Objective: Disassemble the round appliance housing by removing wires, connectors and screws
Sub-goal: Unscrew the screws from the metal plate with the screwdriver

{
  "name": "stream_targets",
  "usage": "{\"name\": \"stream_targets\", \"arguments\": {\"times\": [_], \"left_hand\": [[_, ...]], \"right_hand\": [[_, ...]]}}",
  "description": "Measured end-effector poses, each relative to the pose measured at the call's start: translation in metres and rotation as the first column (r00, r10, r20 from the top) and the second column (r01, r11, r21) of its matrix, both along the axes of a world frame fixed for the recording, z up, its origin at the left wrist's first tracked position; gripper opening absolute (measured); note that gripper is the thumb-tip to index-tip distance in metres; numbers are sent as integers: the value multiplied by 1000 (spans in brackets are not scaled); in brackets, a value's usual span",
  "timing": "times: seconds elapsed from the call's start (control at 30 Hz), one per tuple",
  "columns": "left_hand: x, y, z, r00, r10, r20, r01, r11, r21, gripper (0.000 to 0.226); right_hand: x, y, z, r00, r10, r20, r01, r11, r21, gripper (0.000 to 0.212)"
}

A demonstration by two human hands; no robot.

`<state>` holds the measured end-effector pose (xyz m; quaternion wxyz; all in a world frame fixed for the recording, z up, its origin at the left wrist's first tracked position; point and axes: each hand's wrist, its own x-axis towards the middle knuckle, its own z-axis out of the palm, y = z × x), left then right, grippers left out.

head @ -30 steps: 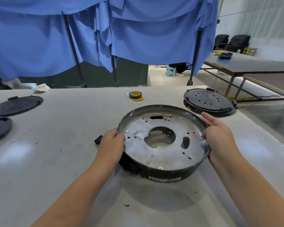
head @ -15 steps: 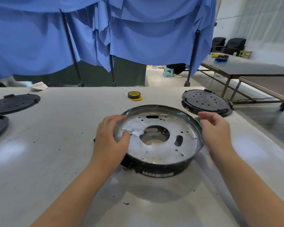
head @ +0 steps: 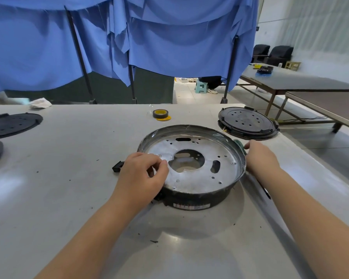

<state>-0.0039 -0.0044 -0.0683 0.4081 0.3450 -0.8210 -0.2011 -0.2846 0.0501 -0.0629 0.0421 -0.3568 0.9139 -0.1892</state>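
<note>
Housing [head: 191, 178] is sitting braced by right hand [head: 259, 156] curling at its rim while left hand [head: 143, 176], fingertips pinching inside, is risking dropping a tiny screw.

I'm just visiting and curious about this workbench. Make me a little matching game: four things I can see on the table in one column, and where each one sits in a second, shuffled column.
Things
1. tape roll
2. round housing
3. perforated black lid
4. crumpled white cloth

Places
A. far left edge of the table
B. between the two hands, in the middle
C. right side of the table, beyond the right hand
D. just behind the housing, toward the blue curtain

Pairs: 1-D, 2-B, 3-C, 4-A
</note>
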Motion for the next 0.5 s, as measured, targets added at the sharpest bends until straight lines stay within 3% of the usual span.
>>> {"name": "stream_targets", "arguments": {"times": [0.27,0.5], "left_hand": [[0,0,-1,1000,0,9,1,1000,-13,40],[0,1,-1,1000,-2,7,2,1000,-2,40]], "right_hand": [[-3,6,18,981,10,195,49,953,-299,36],[17,6,72,904,194,382,116,748,-654,43]]}}
